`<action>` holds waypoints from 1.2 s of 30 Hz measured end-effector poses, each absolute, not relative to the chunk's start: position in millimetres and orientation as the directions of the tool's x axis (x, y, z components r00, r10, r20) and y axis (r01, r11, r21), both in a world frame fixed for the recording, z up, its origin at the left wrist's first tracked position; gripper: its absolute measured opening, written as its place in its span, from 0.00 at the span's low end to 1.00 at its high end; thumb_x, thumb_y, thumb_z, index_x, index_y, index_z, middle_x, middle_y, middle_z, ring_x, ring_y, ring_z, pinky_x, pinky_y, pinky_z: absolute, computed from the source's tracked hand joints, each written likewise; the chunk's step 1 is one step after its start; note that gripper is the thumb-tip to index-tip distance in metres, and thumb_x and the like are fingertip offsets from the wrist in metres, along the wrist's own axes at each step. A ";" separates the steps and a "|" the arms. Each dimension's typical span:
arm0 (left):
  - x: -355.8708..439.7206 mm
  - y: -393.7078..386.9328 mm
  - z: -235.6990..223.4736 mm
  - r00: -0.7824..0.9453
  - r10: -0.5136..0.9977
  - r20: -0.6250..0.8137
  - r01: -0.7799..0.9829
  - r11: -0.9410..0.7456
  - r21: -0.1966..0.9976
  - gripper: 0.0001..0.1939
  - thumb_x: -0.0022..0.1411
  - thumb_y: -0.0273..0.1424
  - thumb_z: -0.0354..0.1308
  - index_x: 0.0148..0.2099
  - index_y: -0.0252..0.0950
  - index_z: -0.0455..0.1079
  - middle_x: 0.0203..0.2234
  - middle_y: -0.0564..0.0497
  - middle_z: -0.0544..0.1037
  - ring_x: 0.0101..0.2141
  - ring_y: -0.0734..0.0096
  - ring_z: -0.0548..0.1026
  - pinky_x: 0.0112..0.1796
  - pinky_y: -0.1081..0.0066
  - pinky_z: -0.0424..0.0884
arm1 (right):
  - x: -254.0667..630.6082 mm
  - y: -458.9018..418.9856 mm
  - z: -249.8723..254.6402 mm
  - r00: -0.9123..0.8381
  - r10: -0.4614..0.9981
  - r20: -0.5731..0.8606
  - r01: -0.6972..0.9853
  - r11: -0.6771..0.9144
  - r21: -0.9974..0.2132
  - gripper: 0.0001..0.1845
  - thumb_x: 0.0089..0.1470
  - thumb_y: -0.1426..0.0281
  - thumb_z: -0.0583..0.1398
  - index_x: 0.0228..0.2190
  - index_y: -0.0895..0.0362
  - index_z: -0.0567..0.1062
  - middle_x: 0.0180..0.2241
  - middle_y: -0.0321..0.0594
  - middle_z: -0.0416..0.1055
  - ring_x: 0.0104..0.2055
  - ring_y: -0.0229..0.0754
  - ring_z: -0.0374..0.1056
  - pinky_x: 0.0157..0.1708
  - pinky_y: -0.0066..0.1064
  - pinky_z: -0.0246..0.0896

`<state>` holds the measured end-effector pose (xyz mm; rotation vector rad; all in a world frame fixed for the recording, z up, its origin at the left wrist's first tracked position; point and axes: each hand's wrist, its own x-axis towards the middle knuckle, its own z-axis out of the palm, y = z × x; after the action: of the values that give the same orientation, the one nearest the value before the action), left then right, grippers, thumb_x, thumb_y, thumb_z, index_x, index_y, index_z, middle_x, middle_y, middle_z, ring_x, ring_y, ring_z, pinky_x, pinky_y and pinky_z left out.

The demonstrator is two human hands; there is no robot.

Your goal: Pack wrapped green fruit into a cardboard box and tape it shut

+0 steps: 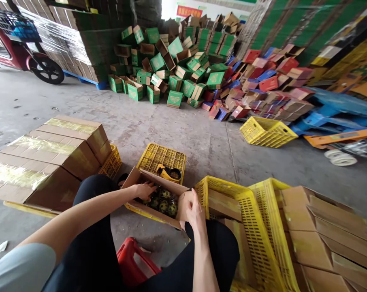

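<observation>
A brown box [179, 187] with round green things [163, 205] inside

In the head view, the open box sits between the person's knees, and a yellow edge [142, 213] shows under it. The round things look like fruit and lie close together in the box. The left hand [145, 190] reaches in over the side of the box, near the round things. Its fingertips are hard to see, so I cannot tell if its grip is spread or pinching. The right hand [195, 211] touches the end flap [183, 207]. I cannot tell if that grip pinches the flap or only rests on it.

Just behind the box, a yellow tape tool [163, 171] lies on a yellow crate [153, 154]. A red stool [131, 255] shows between the legs. Taped boxes [80, 156] stand on the left. Farther back, green boxes [176, 99] lie in a messy heap on the floor [135, 121].
</observation>
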<state>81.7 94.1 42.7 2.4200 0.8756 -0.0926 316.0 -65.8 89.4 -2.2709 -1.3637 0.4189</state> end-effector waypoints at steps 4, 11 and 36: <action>86.1 92.5 27.8 0.678 0.483 -0.554 0.680 -0.698 0.223 0.55 0.49 0.26 0.72 0.75 0.35 0.50 0.72 0.28 0.46 0.70 0.31 0.50 0.59 0.47 0.65 | 320.2 -65.8 76.5 0.426 0.903 0.050 0.774 -0.335 -0.537 0.33 0.63 0.70 0.51 0.68 0.60 0.59 0.60 0.52 0.72 0.57 0.50 0.73 0.55 0.36 0.67; 75.0 104.3 44.8 0.716 0.416 -0.560 0.588 -0.792 0.163 0.54 0.54 0.31 0.72 0.75 0.44 0.47 0.71 0.37 0.53 0.66 0.40 0.61 0.59 0.53 0.68 | 326.7 -67.4 84.4 0.431 0.862 0.266 0.838 -0.272 -0.474 0.26 0.63 0.68 0.51 0.59 0.60 0.72 0.56 0.56 0.73 0.56 0.54 0.71 0.57 0.44 0.66; 150.9 54.8 45.1 0.977 0.031 -0.211 0.077 -0.973 0.215 0.12 0.67 0.32 0.60 0.52 0.40 0.74 0.52 0.44 0.75 0.51 0.58 0.73 0.47 0.68 0.73 | 312.7 -58.8 127.3 0.354 0.932 -0.076 0.447 -0.240 -0.862 0.19 0.67 0.60 0.51 0.41 0.55 0.78 0.34 0.42 0.81 0.30 0.41 0.79 0.33 0.29 0.74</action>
<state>150.9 54.8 45.1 2.9004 0.0800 -0.3043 312.7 -58.8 127.3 -1.8386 -1.2103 0.7873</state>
